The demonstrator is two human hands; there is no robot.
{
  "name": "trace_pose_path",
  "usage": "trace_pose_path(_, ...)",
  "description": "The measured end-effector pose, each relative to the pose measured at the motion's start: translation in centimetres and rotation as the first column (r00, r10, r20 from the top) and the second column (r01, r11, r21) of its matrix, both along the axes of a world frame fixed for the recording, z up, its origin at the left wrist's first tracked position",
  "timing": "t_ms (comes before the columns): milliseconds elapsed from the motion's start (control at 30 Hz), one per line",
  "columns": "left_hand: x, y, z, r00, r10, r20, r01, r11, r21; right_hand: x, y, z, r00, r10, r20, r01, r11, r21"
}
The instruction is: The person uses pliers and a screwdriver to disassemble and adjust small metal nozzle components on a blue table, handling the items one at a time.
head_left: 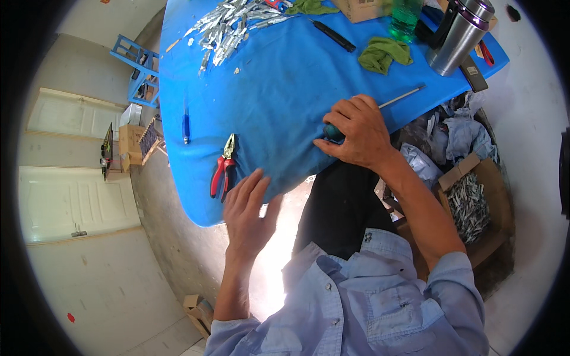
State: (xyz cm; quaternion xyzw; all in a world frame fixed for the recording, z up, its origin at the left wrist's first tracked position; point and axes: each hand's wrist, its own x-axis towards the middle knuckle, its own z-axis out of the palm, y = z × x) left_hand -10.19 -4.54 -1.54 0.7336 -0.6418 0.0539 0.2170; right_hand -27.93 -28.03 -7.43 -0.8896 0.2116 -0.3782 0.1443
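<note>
At the near edge of the blue-covered table (285, 77), my right hand (359, 132) is closed around a screwdriver (404, 96). Its dark teal handle shows between thumb and fingers, and the thin metal shaft points to the right and away. My left hand (246, 210) is open over the near left edge of the table, holding nothing, its fingers stretched and slightly blurred. Just beyond its fingertips lie pliers (223, 169) with red and black handles, jaws pointing away. Farther left is a slim blue-handled tool (186, 124) with a thin, pale shaft.
A heap of silvery metal pieces (228, 35) covers the far left. Beyond my right hand are a black pen-like tool (333, 35), a green cloth (385, 55), a green bottle (406, 24) and a steel flask (460, 38). An open carton of small pieces (469, 204) stands below right.
</note>
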Motion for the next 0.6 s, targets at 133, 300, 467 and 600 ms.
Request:
trace_pose_path(133, -1.9, -3.6, -1.2, 0.996, -0.089, -0.024, 0.091, 0.991, 0.093, -0.1, 0.0, 0.2, 1.000, -0.007, -0.016, 0.007, 1.000, -0.007)
trace_pose_path(300, -1.5, 0.2, -5.3, 0.990, -0.117, 0.078, 0.098, 0.971, 0.217, -0.1, 0.2, 0.1, 1.000, 0.008, 0.008, -0.008, 1.000, -0.014)
trace_pose_path(467, -1.3, 2.4, -5.5, 0.994, -0.088, 0.071, 0.072, 0.978, 0.198, -0.2, 0.0, 0.5, 1.000, -0.004, 0.007, 0.004, 1.000, -0.021)
trace_pose_path(600, -1.4, 1.9, -3.6, 0.999, -0.051, -0.016, 0.053, 0.987, 0.149, 0.0, 0.1, 0.4, 1.000, 0.000, 0.005, 0.000, 1.000, -0.019)
